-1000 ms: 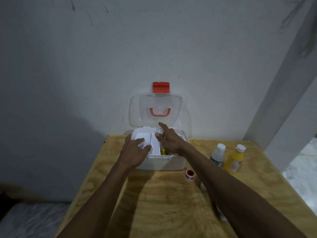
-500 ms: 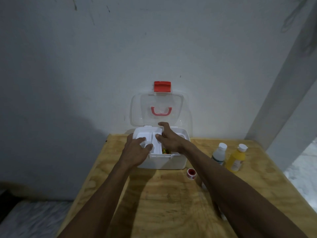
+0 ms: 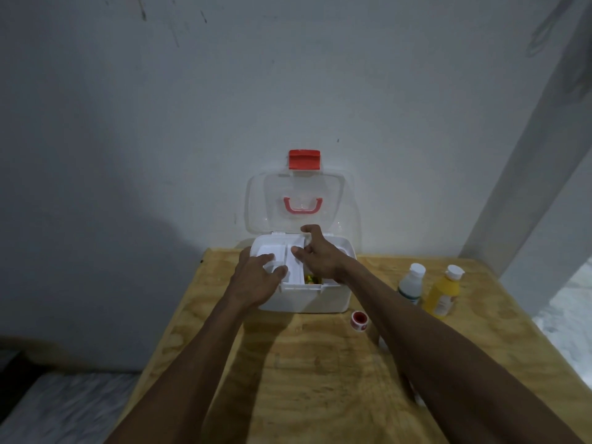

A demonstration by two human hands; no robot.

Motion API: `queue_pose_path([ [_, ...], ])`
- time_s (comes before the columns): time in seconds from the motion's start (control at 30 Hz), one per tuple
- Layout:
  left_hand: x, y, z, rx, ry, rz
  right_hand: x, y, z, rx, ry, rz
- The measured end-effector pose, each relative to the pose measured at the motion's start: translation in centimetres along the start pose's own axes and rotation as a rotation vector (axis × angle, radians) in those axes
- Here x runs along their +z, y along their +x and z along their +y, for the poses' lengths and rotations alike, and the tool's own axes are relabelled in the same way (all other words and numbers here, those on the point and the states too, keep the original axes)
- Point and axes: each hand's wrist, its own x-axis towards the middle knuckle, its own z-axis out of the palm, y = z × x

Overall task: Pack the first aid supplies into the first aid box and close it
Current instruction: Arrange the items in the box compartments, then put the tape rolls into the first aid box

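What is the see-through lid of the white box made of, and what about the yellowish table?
The see-through lid looks like clear glossy plastic: the wall shows through it. The yellowish table looks like bare plywood, with swirly grain and a matte surface.

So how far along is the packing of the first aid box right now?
Partly done. The first aid box stands with its lid open, and some small coloured items already lie inside. In hand: the left hand and right hand hold the white inner tray at the box. Left: the white bottle, yellow bottle and red tape roll sit on the table; lid unclosed.
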Motion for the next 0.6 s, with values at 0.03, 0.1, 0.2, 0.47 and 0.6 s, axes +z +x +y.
queue_pose_path([
  [0.03,0.0,0.0,-0.1,0.002,0.004,-0.003,0.0,0.0,0.0,0.003,0.001,-0.001],
  [0.1,0.0,0.2,-0.2,0.007,0.005,-0.007,0.0,0.1,0.0,0.008,0.002,-0.003],
  [0.2,0.1,0.4,-0.2,-0.01,0.002,-0.009,-0.1,0.1,0.1,0.021,-0.003,-0.013],
  [0.47,-0.2,0.2,-0.6,0.021,0.024,-0.001,-2.9,-4.2,-2.1,-0.049,-0.095,0.23],
  [0.6,0.8,-2.0,-0.4,0.113,0.076,0.275,-5.8,-10.2,-0.8,-0.148,-0.067,0.516],
])
